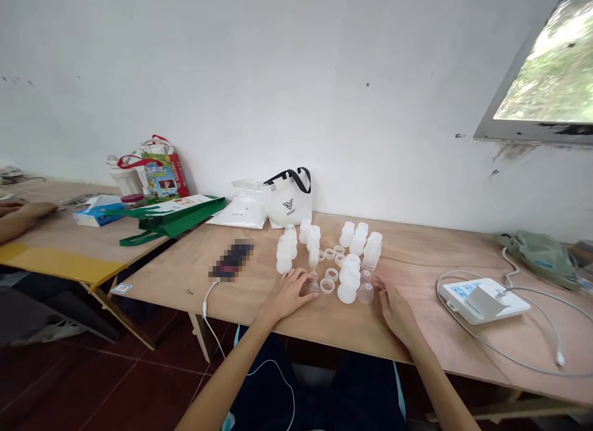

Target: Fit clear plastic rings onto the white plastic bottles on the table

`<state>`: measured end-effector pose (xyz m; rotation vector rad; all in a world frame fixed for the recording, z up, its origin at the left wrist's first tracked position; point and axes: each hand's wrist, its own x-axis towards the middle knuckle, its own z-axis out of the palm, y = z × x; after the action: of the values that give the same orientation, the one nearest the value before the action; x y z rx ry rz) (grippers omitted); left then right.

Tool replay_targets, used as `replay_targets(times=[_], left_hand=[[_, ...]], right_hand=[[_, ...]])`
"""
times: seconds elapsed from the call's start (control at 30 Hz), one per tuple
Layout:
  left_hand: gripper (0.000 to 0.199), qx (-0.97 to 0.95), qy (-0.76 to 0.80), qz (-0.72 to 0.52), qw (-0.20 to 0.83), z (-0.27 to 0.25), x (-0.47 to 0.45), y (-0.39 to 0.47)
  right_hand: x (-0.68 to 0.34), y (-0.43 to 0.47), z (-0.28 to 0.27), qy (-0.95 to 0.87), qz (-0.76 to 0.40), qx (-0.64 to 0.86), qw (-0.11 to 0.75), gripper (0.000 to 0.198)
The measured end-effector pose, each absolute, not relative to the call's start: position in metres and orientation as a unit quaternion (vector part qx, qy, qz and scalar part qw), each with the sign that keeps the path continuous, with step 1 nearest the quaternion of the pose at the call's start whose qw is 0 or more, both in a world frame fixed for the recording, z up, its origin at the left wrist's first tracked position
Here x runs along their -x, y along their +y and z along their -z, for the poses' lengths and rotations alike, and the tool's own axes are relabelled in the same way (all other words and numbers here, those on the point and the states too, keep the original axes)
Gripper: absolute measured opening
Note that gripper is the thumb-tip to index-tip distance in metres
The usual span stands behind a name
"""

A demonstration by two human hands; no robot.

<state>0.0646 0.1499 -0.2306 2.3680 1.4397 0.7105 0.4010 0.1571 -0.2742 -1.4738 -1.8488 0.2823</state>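
My left hand (291,292) rests on the wooden table with its fingers stretched out, the fingertips beside a row of small clear plastic pieces (313,287). On the other side, my right hand (393,302) lies on the table, fingers extended, close to the clear domed caps (365,293). Between the hands stand frosted white plastic bottles (348,289), and several translucent rings (327,286) lie left of them. Further bottles (284,255) stand beyond my left hand. Another group of bottles (359,239) is at the back right. Neither hand visibly holds anything.
Left of the bottles lies a blurred-out dark device (231,260) with a white cable (204,304). A white bag (291,202) stands against the wall. To the right are a white box-shaped device (482,300) with looping cables and a green cloth bag (540,258). Another person's hand (34,210) is far left.
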Motion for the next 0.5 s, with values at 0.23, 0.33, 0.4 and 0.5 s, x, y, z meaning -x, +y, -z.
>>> replay_targets(times=[0.23,0.33,0.4,0.5], left_hand=[[0.044,-0.822,0.498,-0.242,0.133,0.229,-0.065,0.149],[0.040,-0.825,0.491,-0.249,0.127,0.230,-0.064,0.150],[0.034,-0.826,0.488,-0.254,0.123,0.231,-0.064,0.150],[0.027,-0.827,0.489,-0.252,0.113,0.232,-0.065,0.151]], right_hand=[[-0.403,0.182,0.272,-0.710,-0.086,0.584,0.383,0.039],[-0.402,0.183,0.272,-0.711,-0.087,0.580,0.389,0.037],[-0.401,0.180,0.272,-0.723,-0.089,0.566,0.386,0.037],[-0.401,0.176,0.273,-0.735,-0.092,0.554,0.380,0.039]])
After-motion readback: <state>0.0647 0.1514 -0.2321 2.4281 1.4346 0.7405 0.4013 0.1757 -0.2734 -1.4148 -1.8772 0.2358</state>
